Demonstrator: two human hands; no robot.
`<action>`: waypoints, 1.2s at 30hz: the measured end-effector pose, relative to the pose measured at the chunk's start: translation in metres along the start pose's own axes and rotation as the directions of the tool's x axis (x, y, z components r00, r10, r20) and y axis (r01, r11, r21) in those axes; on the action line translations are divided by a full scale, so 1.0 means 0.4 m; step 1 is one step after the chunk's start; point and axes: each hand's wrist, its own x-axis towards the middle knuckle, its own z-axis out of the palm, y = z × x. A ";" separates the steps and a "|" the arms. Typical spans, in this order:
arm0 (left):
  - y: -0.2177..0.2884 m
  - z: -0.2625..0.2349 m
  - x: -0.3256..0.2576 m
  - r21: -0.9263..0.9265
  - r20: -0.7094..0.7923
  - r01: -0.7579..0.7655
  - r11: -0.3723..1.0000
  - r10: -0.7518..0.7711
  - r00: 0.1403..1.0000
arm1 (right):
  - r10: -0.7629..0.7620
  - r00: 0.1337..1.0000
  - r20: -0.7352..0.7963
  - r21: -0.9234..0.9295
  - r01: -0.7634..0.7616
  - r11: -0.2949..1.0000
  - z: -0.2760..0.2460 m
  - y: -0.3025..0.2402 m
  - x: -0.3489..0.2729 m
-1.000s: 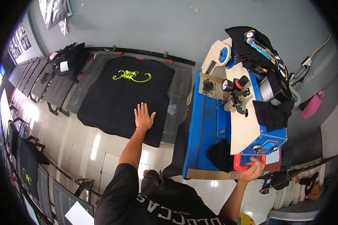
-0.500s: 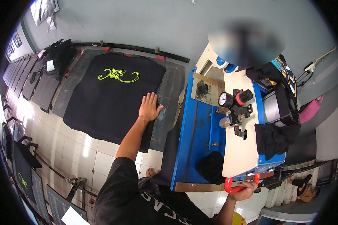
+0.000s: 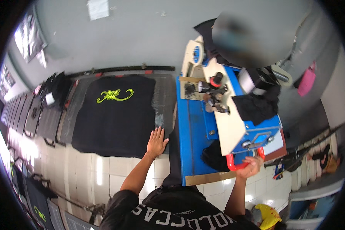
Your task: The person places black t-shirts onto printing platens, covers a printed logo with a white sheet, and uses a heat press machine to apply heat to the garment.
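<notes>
My left hand (image 3: pixel 157 142) lies open, fingers stretched out, at the near right corner of a dark flat board (image 3: pixel 165 92). Just left of it, a black garment (image 3: pixel 113 126) is spread smooth over that board. A yellow-green curling print (image 3: pixel 114 96) shows on the garment's far part. My right hand (image 3: pixel 252 166) is wrapped round the red handle (image 3: pixel 230 164) at the front of a blue and cream press machine (image 3: pixel 227 132). A round gauge and black-and-red regulator (image 3: pixel 216 82) sit on top of the machine.
Bunched black cloth (image 3: pixel 258 103) drapes over the machine's right side, and more dark cloth (image 3: pixel 214 156) lies in its blue frame. A row of dark boards (image 3: pixel 46 122) runs off to the left, with a black cloth pile (image 3: pixel 56 89) on them. A grey wall (image 3: pixel 134 38) stands behind.
My left hand has moved off the garment's right part toward the board's near right corner. My right hand stays on the red handle. The whole view has shifted.
</notes>
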 end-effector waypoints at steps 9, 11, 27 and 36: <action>-0.142 -0.114 -0.108 0.114 -0.283 0.410 0.905 -0.366 0.887 | 0.006 1.000 0.025 0.024 -0.007 1.000 -0.016 -0.011 0.027; -0.182 -0.076 -0.137 0.165 -0.184 0.491 0.855 -0.463 0.867 | 0.015 1.000 0.025 0.033 -0.015 0.999 -0.019 -0.006 0.022; -0.140 -0.067 -0.127 0.203 -0.086 0.380 0.902 -0.370 0.925 | 0.025 1.000 0.016 -0.001 -0.025 1.000 -0.028 -0.017 0.026; -0.140 -0.073 -0.123 0.198 -0.089 0.379 0.904 -0.369 0.925 | 0.036 0.999 0.030 0.017 -0.036 0.999 -0.028 -0.020 0.037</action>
